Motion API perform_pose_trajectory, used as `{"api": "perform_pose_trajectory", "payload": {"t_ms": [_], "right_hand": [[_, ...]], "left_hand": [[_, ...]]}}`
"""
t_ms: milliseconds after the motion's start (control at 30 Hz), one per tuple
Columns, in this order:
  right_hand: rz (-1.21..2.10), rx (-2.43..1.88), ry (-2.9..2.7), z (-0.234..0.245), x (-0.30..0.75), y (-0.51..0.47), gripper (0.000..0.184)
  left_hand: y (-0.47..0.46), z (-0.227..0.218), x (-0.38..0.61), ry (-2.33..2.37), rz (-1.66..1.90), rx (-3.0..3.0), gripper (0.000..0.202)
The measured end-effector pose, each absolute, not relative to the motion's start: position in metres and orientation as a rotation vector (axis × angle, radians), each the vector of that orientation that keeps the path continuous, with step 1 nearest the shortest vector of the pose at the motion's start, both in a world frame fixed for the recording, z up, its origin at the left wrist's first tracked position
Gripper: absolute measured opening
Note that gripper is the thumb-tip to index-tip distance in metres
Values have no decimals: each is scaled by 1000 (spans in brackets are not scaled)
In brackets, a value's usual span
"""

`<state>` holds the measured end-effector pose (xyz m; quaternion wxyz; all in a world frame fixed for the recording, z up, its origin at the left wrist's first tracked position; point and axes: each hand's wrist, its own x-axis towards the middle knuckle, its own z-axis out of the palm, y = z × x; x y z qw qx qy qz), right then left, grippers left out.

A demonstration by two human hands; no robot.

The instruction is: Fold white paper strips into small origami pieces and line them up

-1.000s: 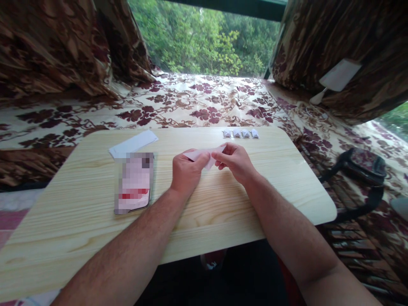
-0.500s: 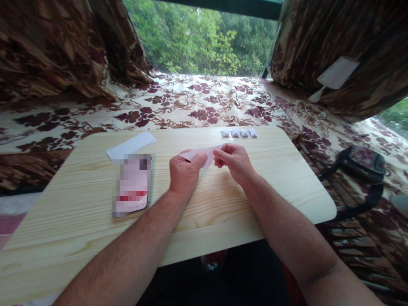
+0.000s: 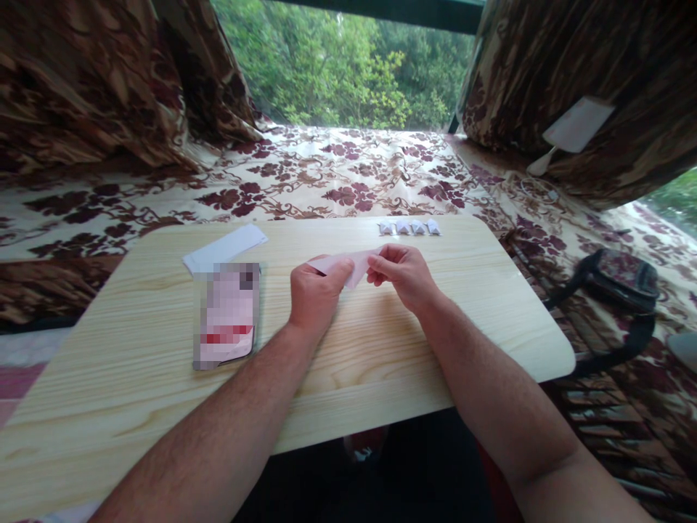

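Both of my hands hold a small strip of white paper (image 3: 355, 266) just above the middle of a light wooden table (image 3: 381, 363). My left hand (image 3: 314, 294) pinches the paper's left end with its fingers closed. My right hand (image 3: 401, 274) pinches the right end, fingers closed too. Several small folded white paper pieces (image 3: 409, 227) lie in a row at the table's far edge, beyond my right hand. A stack of white paper strips (image 3: 225, 248) lies at the far left.
A phone (image 3: 227, 316) lies face up on the table left of my left hand. Flowered cloth (image 3: 337, 174) covers the surface behind the table. A dark bag (image 3: 618, 290) sits to the right. Curtains (image 3: 98, 80) hang at both sides of a window.
My hands have barely moved; the right fingers have shifted slightly along the paper's right end. The camera has tipped a little.
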<state>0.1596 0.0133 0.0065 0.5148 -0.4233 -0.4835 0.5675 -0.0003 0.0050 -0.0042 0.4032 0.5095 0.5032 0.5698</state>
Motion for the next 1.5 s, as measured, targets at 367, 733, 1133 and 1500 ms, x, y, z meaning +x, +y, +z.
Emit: {"api": "perform_pose_trajectory", "payload": {"t_ms": [367, 733, 1133, 1500], "right_hand": [[1310, -1039, -1100, 6, 160, 14, 33], [1333, -1129, -1178, 4, 154, 11, 41], [1417, -1110, -1257, 5, 156, 11, 38], [1444, -1142, -1285, 5, 150, 8, 32]], "left_hand": [[4, -2, -1, 1276, 1426, 1301, 24], [4, -2, -1, 1293, 1433, 1322, 26], [5, -5, -4, 1277, 1437, 1330, 25], [6, -6, -3, 1295, 1460, 1275, 27]]}}
